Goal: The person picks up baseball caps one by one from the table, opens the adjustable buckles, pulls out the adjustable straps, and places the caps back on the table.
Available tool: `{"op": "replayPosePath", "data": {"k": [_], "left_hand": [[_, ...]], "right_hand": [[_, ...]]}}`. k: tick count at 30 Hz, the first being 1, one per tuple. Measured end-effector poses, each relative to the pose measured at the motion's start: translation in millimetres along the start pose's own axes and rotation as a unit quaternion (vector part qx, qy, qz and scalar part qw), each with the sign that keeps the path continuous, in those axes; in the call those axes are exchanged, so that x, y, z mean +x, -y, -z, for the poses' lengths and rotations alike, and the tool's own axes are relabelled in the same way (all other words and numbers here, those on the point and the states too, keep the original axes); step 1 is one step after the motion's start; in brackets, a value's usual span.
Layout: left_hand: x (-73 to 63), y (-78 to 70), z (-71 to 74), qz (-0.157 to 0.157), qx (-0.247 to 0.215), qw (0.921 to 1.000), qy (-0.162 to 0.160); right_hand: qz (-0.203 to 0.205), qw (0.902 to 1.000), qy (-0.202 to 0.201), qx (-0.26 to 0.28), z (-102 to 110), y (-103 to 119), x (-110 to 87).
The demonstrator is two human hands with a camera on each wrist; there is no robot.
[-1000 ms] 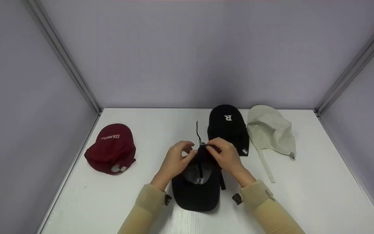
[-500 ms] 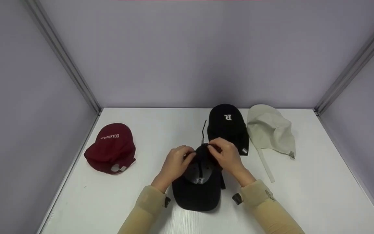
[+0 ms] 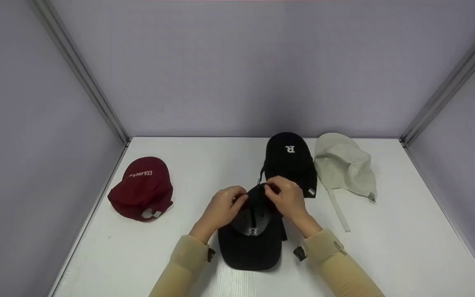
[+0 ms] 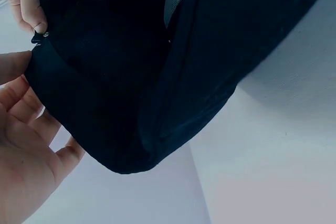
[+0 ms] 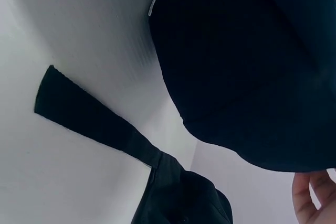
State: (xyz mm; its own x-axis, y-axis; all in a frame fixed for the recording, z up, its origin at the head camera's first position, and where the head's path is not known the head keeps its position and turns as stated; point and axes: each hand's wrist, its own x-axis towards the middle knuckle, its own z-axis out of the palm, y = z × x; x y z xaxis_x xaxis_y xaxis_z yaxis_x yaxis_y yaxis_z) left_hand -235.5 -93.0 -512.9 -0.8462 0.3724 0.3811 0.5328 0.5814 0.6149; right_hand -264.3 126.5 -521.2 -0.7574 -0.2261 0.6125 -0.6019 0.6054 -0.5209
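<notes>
A black baseball cap lies in the middle of the table, brim toward me, its inside and a light letter patch showing. My left hand pinches the cap's back edge on the left; its thumb lies along the edge in the left wrist view. With thumb and forefinger, my right hand pinches the same edge farther right. A small metal bit shows at those right fingertips in the left wrist view. Beyond them a thin dark strap end sticks up from the back edge. Some fingers are hidden behind the fabric.
Behind my right hand lies another black cap with a white R; a loose black strap extends near the held cap. A cream cap with its strap hanging is at right, a dark red cap at left. Walls enclose the table.
My left fingers have closed onto the cap's edge. The strap end has swung right, toward the R cap, and shows less. My right hand has barely moved.
</notes>
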Motion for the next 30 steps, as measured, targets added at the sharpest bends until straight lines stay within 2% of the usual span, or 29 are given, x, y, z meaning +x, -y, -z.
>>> {"op": "replayPosePath", "data": {"k": [3, 11, 19, 30], "left_hand": [[-0.3, 1.0, -0.4, 0.004, -0.002, 1.0000, 0.006], [-1.3, 1.6, -3.0, -0.005, -0.006, 0.9999, -0.008], [-3.2, 2.3, -2.8, -0.010, 0.005, 0.9998, -0.014], [-7.2, 2.1, 1.5, -0.014, 0.013, 0.9996, -0.021]], "right_hand": [[0.001, 0.9999, 0.008, 0.015, -0.7, -0.6, -0.9], [0.019, 0.9978, 0.018, 0.061, -1.3, -1.6, -1.2], [0.029, 0.9991, -0.006, 0.030, -3.9, -0.4, -1.0], [-0.006, 0.9998, -0.020, 0.006, -4.8, 3.0, -0.5]]}}
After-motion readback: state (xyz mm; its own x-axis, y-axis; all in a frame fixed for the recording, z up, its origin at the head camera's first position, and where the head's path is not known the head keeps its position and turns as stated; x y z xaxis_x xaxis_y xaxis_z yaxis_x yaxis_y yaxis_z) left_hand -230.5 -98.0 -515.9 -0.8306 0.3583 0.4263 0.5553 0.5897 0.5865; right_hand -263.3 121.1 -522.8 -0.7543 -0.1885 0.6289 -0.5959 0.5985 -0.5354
